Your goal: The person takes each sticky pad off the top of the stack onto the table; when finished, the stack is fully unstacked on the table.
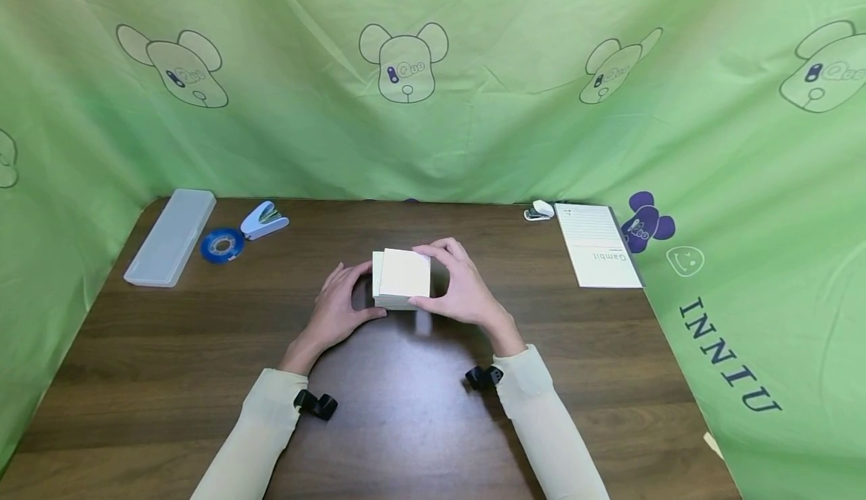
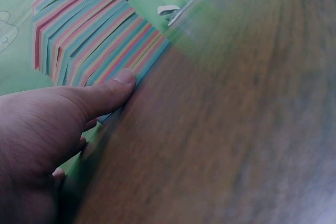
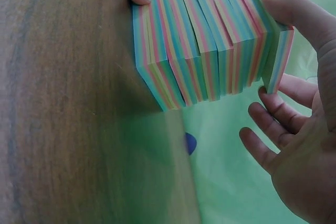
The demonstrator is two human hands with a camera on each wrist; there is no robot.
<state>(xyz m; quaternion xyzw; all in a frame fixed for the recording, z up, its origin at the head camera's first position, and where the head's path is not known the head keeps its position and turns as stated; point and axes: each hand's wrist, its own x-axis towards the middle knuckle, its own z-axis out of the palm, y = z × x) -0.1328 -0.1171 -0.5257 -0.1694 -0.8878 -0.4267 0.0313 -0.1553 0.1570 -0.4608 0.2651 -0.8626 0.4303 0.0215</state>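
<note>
A tall stack of sticky note pads (image 1: pixel 406 278) stands on the table in the middle of the head view. Its sides show pink, yellow, green and blue stripes in the wrist views, and its layers sit unevenly. My left hand (image 1: pixel 338 304) holds the stack low down, with the thumb (image 2: pixel 118 87) on its near side. At the top, my right hand (image 1: pixel 460 282) pinches the uppermost pad (image 3: pixel 281 59) between thumb and fingers. That pad sits shifted to the right and slightly tilted against the stack. Some left fingers are hidden behind the stack.
A translucent pencil case (image 1: pixel 171 238), a blue tape roll (image 1: pixel 211 253) and a light blue stapler (image 1: pixel 262 219) lie at the back left. At the back right are a small white stapler (image 1: pixel 541 210) and a lined notepad (image 1: pixel 595 244). Green cloth (image 1: pixel 473 139) hangs behind the table.
</note>
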